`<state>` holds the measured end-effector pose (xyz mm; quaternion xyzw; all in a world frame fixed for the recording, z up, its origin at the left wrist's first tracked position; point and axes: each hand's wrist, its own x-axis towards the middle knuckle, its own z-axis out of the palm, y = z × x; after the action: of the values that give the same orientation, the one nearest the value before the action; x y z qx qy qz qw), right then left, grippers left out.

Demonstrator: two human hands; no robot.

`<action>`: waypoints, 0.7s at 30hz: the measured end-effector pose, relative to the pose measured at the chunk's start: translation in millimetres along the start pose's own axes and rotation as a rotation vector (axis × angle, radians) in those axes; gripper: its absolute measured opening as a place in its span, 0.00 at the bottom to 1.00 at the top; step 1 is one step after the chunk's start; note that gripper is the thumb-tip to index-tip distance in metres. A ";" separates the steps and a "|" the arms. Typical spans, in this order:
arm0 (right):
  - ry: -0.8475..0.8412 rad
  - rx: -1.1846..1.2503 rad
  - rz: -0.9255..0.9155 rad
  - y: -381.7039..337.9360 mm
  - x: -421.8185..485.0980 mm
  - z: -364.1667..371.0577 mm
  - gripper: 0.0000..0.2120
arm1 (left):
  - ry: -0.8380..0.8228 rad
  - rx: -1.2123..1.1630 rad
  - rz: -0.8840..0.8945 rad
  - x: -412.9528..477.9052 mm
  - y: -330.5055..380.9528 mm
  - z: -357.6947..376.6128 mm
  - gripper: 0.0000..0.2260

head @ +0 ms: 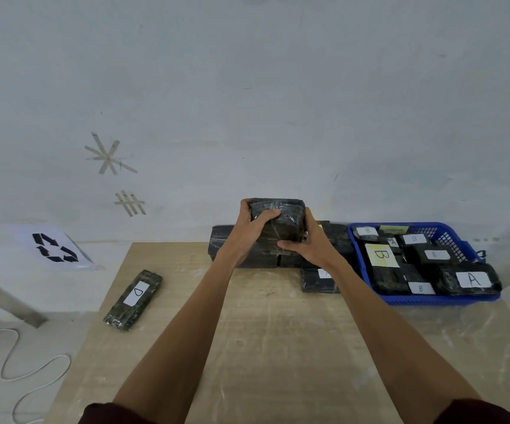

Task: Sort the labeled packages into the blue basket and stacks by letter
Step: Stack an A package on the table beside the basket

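Both hands hold one black wrapped package lifted above a stack of black packages at the table's far edge. My left hand grips its left side with the thumb across the top. My right hand grips its right side and lower edge. No label shows on the held package. The blue basket at the right holds several black packages labelled A and B. A long package labelled D lies alone at the left. Another package with a partly hidden label lies beside the basket.
The wooden table reaches the white wall at the back. A sheet with a recycling symbol lies on the floor to the left, with a white cable near it. Tape marks are stuck on the wall.
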<state>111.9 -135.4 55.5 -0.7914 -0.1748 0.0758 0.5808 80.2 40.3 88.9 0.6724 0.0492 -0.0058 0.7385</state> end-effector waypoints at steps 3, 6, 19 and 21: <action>-0.009 -0.010 -0.003 -2.3 0.6 -3.3 0.36 | -0.012 -0.024 0.001 1.2 -2.6 0.5 0.22; -0.010 -0.015 -0.009 -1.2 0.8 -3.7 0.35 | -0.019 -0.016 0.005 0.8 -1.1 0.8 0.25; -0.044 -0.175 0.003 7.8 7.2 -0.5 0.32 | 0.012 0.087 0.017 -2.6 1.6 -4.1 0.17; 0.002 -0.279 -0.005 10.7 9.0 2.3 0.30 | 0.011 0.136 0.011 -2.5 1.3 -4.6 0.17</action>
<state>121.5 -132.9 45.4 -0.8640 -0.1852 0.0485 0.4657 77.6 44.9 89.9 0.7212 0.0490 -0.0012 0.6910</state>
